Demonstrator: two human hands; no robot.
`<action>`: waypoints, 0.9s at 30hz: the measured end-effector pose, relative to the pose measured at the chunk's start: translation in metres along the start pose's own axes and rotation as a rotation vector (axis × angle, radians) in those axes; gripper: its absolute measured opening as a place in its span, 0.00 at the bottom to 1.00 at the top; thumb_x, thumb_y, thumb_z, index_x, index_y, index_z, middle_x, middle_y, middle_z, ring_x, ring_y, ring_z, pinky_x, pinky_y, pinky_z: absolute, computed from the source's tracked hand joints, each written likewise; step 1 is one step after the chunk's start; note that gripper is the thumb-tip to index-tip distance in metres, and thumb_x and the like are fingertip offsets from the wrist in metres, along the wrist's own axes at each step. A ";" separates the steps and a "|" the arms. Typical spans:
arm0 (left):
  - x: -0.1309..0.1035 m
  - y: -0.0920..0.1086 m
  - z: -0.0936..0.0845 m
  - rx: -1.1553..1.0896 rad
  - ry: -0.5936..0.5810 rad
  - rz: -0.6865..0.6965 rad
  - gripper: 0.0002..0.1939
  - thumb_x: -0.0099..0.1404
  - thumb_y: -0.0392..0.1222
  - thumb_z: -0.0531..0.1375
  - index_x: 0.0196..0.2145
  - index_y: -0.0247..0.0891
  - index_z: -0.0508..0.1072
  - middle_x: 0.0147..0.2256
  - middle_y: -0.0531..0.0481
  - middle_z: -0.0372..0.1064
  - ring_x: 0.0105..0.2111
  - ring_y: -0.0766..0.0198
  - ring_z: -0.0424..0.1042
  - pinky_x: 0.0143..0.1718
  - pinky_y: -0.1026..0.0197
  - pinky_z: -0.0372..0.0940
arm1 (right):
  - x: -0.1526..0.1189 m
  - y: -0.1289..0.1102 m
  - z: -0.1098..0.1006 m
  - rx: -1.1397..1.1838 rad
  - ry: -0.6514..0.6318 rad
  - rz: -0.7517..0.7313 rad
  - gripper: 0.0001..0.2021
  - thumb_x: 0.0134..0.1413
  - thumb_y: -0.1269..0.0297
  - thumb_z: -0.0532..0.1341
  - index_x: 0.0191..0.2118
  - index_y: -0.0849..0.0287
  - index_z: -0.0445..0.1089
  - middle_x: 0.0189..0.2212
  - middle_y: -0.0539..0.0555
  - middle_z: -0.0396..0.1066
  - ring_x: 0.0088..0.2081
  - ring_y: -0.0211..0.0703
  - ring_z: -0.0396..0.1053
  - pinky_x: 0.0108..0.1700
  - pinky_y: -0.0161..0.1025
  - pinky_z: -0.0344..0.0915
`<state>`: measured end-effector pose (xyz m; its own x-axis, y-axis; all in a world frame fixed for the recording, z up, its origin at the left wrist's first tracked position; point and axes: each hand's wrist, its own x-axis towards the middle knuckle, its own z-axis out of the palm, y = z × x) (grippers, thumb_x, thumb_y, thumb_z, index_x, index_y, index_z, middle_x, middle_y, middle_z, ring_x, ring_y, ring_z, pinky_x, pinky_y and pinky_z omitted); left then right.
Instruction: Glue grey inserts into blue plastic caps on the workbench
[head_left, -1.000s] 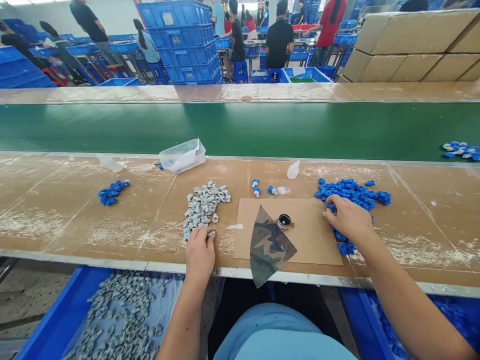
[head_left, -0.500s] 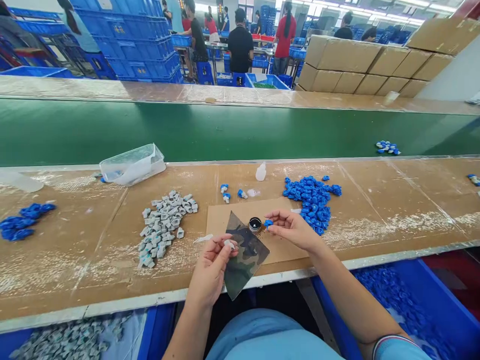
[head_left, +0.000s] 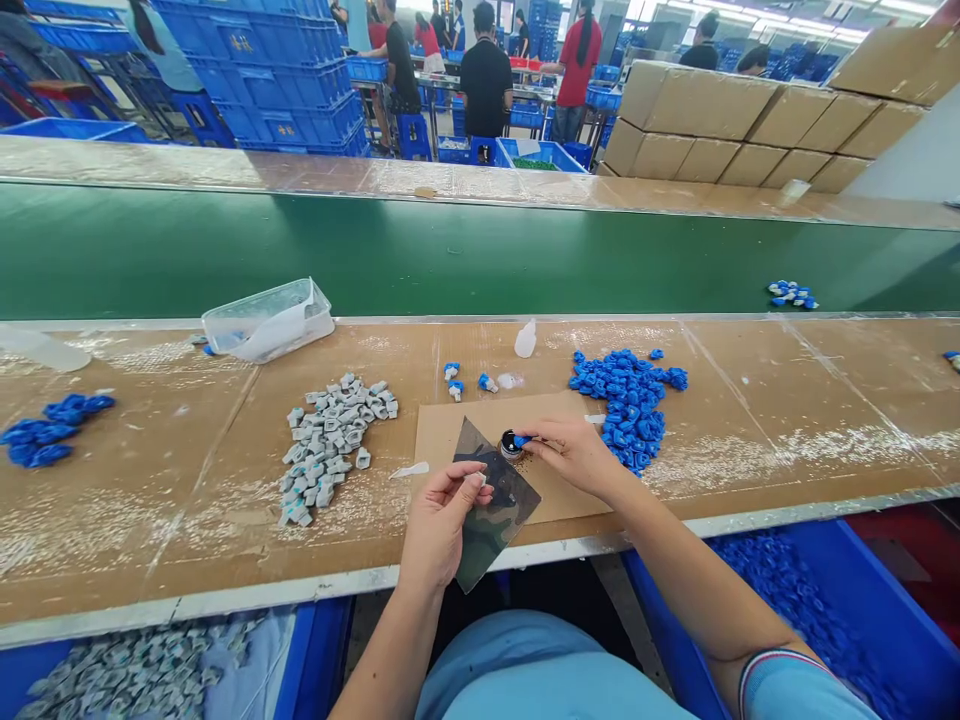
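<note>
While reaching in right of the pile of grey pieces [head_left: 334, 435], pinches a small grey piece [head_left: 481, 481] in the left hand [head_left: 441, 518], over the camouflage cloth [head_left: 486, 532]. At the mouth of the small dark pot [head_left: 510, 452] on the cardboard [head_left: 441, 428], grips a blue piece [head_left: 520, 441] in the right hand [head_left: 581, 455], fingers closed. Has the pile of blue pieces [head_left: 634, 405] just beyond, on the worktop [head_left: 739, 415].

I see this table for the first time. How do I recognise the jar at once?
On the table, find the cardboard between the grey pile and the blue pile. The jar stands on it, close to the right hand. Unlike the flat, pointed camouflage cloth beside it, it is round and dark inside.
</note>
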<state>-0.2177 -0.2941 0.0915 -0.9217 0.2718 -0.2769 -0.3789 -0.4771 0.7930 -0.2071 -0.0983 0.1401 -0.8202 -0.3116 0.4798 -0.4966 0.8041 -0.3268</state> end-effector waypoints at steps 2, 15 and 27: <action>0.000 -0.001 -0.001 0.003 0.004 -0.008 0.24 0.35 0.49 0.73 0.29 0.31 0.76 0.26 0.49 0.70 0.24 0.70 0.68 0.27 0.68 0.66 | 0.000 0.000 -0.001 -0.019 0.009 -0.019 0.09 0.54 0.75 0.60 0.41 0.62 0.73 0.34 0.51 0.74 0.36 0.38 0.69 0.38 0.34 0.65; 0.003 -0.014 -0.006 0.124 -0.094 0.104 0.22 0.45 0.48 0.70 0.36 0.32 0.76 0.33 0.45 0.72 0.33 0.66 0.72 0.39 0.64 0.68 | -0.004 -0.017 -0.006 0.206 0.078 0.153 0.06 0.52 0.71 0.62 0.38 0.62 0.73 0.32 0.50 0.73 0.31 0.33 0.69 0.35 0.30 0.67; 0.003 -0.020 -0.006 0.181 -0.154 0.168 0.20 0.48 0.40 0.68 0.38 0.32 0.69 0.33 0.47 0.71 0.35 0.68 0.71 0.40 0.66 0.67 | -0.008 -0.025 0.014 0.343 -0.068 0.057 0.07 0.54 0.70 0.61 0.40 0.62 0.73 0.35 0.52 0.74 0.37 0.34 0.71 0.40 0.30 0.66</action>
<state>-0.2134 -0.2889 0.0711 -0.9414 0.3321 -0.0585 -0.1880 -0.3732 0.9085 -0.1918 -0.1228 0.1335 -0.8606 -0.3138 0.4012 -0.5067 0.6077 -0.6116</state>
